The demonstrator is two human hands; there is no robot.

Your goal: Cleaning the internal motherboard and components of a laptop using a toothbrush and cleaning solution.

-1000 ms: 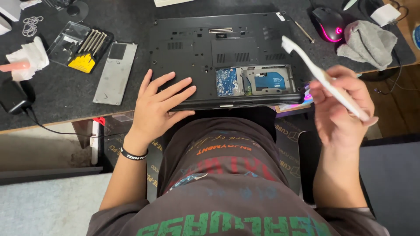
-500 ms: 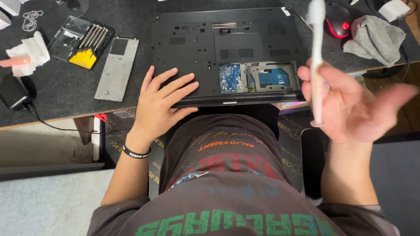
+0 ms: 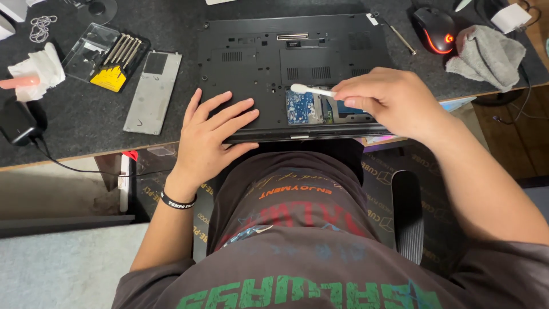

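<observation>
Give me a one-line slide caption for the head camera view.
Right hand holds a white brush over an upturned laptop's open bay; left hand lies flat on it.

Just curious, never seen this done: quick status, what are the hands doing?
Left hand flat on upturned laptop. Right hand fingers pinch white brush over open bay. Nothing blocking.

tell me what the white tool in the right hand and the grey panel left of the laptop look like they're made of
The slim white tool in the right hand looks like smooth moulded plastic: uniform white, rounded tip. The flat grey rectangular panel seems metal or metal-lined plastic, with a dull, evenly matte face; which one is unclear.
</observation>
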